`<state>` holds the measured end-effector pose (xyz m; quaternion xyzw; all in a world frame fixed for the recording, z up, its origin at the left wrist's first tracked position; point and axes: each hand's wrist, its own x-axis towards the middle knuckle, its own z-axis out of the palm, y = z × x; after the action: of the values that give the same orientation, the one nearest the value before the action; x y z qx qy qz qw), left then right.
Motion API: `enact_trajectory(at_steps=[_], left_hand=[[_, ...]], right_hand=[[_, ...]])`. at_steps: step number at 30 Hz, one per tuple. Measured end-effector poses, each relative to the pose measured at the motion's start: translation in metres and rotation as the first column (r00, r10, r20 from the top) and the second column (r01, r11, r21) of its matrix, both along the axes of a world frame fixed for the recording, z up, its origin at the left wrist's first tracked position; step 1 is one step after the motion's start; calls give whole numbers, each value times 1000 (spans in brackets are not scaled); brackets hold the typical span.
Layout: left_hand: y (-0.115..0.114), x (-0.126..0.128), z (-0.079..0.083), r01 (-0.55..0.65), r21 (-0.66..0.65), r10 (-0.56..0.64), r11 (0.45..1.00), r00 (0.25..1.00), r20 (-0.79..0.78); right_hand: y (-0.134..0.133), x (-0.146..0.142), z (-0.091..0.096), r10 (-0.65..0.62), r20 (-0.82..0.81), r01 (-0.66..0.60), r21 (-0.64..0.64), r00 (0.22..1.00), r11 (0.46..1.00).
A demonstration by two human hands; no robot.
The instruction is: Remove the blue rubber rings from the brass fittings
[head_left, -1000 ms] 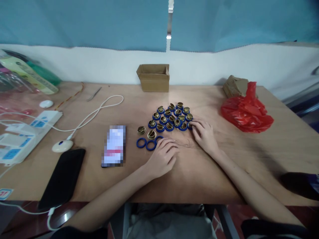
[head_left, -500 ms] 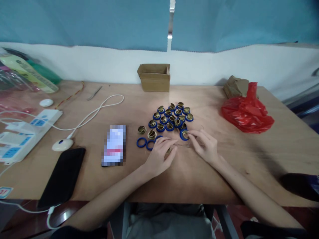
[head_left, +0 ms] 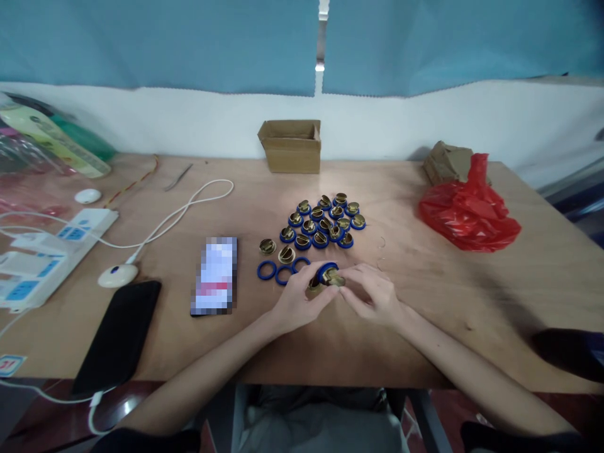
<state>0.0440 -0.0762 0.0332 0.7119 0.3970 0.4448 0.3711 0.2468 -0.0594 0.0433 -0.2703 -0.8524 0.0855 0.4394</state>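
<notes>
Between both hands, a little over the table, is a brass-coloured round fitting with a blue ring (head_left: 331, 275). My left hand (head_left: 296, 304) grips its left side with the thumb and fingers closed. From the right, my right hand (head_left: 375, 294) pinches the same fitting. Just beyond my hands lies a cluster of similar brass fittings (head_left: 302, 241) in blue rings. Two brass fittings without rings (head_left: 286, 254) sit left of the cluster, near several loose blue rings (head_left: 267, 270). Another brass piece (head_left: 314, 284) is partly hidden behind my left hand. Thin curved wires (head_left: 381, 242) lie to the right.
A lit phone (head_left: 214, 277) and a dark phone (head_left: 117, 336) lie at left, beside a power strip (head_left: 89, 228) and white cables. An open cardboard box (head_left: 293, 155) stands at the back. A red plastic bag (head_left: 469, 214) rests at right before a brown package (head_left: 446, 162).
The blue-ringed fitting under my right hand has been lifted and brought left between both hands. Thin wire that was near my fingers is no longer there; curved wires show on the table at right.
</notes>
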Motion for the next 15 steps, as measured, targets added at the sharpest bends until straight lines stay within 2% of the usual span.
enact_trajectory(at_steps=[9, 15], left_hand=[[0, 0, 4, 5, 87, -6, 996, 1000, 9], [1, -1, 1, 20, 124, -22, 992, 1000, 16]], right_hand=[[-3, -3, 5, 35, -58, -48, -237, 998, 970], [-4, -3, 4, 41, -76, -59, -260, 996, 964]])
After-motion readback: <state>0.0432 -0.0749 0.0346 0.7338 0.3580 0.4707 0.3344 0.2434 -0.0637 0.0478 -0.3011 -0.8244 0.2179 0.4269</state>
